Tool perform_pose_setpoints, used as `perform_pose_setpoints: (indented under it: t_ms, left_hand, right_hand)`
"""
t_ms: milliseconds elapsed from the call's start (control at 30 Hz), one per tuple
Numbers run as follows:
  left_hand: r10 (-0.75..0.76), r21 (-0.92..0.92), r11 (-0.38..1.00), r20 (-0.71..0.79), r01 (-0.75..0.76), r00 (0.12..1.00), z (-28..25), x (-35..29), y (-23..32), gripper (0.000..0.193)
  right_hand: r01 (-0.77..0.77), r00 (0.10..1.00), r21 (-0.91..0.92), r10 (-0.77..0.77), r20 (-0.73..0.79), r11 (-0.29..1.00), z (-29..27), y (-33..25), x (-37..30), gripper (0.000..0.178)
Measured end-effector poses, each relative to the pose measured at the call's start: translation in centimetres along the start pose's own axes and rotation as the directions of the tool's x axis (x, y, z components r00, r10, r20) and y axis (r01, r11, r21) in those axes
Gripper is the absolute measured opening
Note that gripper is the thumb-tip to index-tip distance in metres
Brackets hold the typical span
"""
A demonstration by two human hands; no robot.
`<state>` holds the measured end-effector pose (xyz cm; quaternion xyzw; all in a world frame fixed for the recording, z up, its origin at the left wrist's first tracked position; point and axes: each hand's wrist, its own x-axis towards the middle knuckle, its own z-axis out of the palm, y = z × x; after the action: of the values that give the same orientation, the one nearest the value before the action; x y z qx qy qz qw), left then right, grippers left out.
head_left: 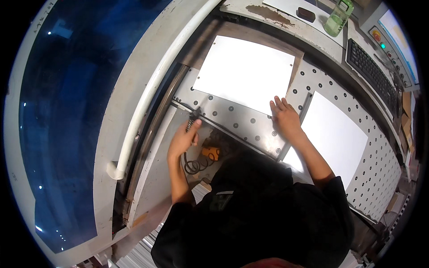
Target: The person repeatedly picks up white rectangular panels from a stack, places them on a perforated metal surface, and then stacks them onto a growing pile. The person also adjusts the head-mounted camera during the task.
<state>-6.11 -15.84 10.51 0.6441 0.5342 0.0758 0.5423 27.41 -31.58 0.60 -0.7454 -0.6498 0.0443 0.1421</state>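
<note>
My left hand [182,140] is closed round an air blow gun [195,114], held over the near edge of the metal table. A dark coiled hose [193,166] hangs below that hand. My right hand [286,117] lies open, its fingertips at the near right corner of a white sheet [248,73]. This sheet lies flat and has small dark marks or holes near its corners. To the right, a second white sheet [337,134] lies partly under my right forearm.
The metal table [241,118] is dotted with round black-rimmed studs. A dark straight bar [306,107] runs between the sheets. On the left stands a blue-windowed machine cover [71,125] with a white rail [147,98]. A keyboard [371,71], green bottle [336,20] and control panel [382,42] are at the far right.
</note>
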Motion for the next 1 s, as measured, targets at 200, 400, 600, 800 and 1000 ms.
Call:
perform_pose_setpoints:
  t_ms: [200,400,600,800,1000]
  left_hand:
    - [0.046,0.089,0.995,-0.143,-0.033,0.989,-1.4,4.7,-0.3,0.058]
    - [0.055,0.120,0.992,-0.138,-0.039,0.989,-1.8,8.6,0.9,0.058]
    - [0.156,-0.050,0.986,-0.012,-0.156,0.988,-0.5,13.3,4.3,0.052]
    - [0.224,-0.140,0.963,-0.057,-0.229,0.973,0.1,20.6,8.1,0.048]
    - [0.212,-0.130,0.975,0.298,-0.180,0.931,4.1,18.8,11.5,0.051]
  right_hand:
    - [-0.101,0.990,-0.012,0.102,0.102,0.995,-0.3,-0.4,0.2,0.061]
    - [-0.069,0.997,0.064,0.070,-0.017,0.996,-0.4,-0.5,0.1,0.056]
    - [-0.089,0.995,0.059,0.092,-0.046,0.994,0.3,-0.6,-0.1,0.056]
    - [-0.103,0.992,0.090,0.109,-0.061,0.991,0.1,-1.1,-0.2,0.056]
    - [-0.143,0.987,0.086,0.149,-0.067,0.986,0.4,-0.9,-0.5,0.054]
